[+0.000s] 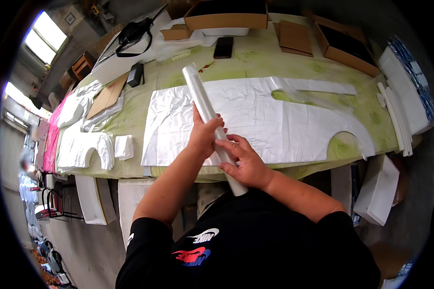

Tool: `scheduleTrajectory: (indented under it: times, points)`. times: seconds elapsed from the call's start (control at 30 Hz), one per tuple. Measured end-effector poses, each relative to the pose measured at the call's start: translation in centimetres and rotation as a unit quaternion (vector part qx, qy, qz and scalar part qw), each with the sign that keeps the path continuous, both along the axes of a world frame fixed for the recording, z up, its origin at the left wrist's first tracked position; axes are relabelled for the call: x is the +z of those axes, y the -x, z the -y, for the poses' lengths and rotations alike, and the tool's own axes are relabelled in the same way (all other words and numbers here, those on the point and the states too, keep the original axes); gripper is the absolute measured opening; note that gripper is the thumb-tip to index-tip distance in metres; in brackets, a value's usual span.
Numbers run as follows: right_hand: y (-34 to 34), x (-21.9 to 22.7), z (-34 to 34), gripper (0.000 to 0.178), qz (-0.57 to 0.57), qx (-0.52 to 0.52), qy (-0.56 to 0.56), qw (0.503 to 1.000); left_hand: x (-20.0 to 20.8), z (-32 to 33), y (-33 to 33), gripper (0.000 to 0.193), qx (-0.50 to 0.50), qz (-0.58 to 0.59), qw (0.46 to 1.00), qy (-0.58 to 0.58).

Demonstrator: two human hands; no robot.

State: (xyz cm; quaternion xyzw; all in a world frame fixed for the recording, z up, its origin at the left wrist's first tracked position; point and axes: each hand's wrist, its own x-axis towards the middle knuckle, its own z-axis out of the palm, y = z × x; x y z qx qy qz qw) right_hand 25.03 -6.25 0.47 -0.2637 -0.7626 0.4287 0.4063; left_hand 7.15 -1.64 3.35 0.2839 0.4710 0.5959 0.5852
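A long roll of translucent white plastic film is held aslant before my body, its upper end toward the far left. My left hand is closed around its middle, thumb across the top. Lower down, my right hand has its fingers and thumb curled on the roll near its lower end. Beneath and beyond my hands, a large white plastic sheet in the shape of an apron lies flat on the table. It has a curved cut-out at the near right and a long strap-like loop at the far right. Its surface is creased.
A green-patterned cover dresses the table. Folded white plastic pieces and a cardboard piece lie leftward. At the back are a phone, a black bag and open cardboard boxes. Thin white rolls rest at the right edge.
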Motion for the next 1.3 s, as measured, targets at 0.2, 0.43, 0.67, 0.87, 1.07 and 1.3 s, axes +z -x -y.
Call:
scheduleTrajectory:
  times: [0.2, 0.43, 0.67, 0.87, 1.07, 1.3]
  points:
    - [-3.8, 1.5, 0.2, 0.070, 0.061, -0.008, 0.190, 0.980, -2.4, -2.7, -2.9, 0.109, -0.040, -0.134, 0.989, -0.039]
    - [-9.6, 4.4, 0.7, 0.078, 0.210, -0.002, 0.222, 0.952, -3.4, -11.0, 2.1, 0.087, -0.034, -0.500, 0.865, -0.032]
    - [-12.2, 7.1, 2.0, 0.086, 0.314, -0.013, 0.276, 0.908, -1.2, -12.4, 4.9, 0.078, -0.240, -0.501, 0.828, 0.078]
    - [-12.9, 5.4, 2.7, 0.089, 0.286, -0.033, 0.262, 0.921, 1.2, -13.3, 3.4, 0.068, -0.315, -0.532, 0.776, 0.128]
    - [-13.6, 4.6, 3.7, 0.098, 0.247, -0.029, 0.315, 0.916, -0.4, -14.0, 3.7, 0.053, -0.292, -0.484, 0.815, 0.129]
    - [-16.9, 5.7, 7.8, 0.096, 0.270, -0.075, 0.412, 0.867, -0.8, -13.6, 2.4, 0.044, -0.273, -0.672, 0.688, 0.014]
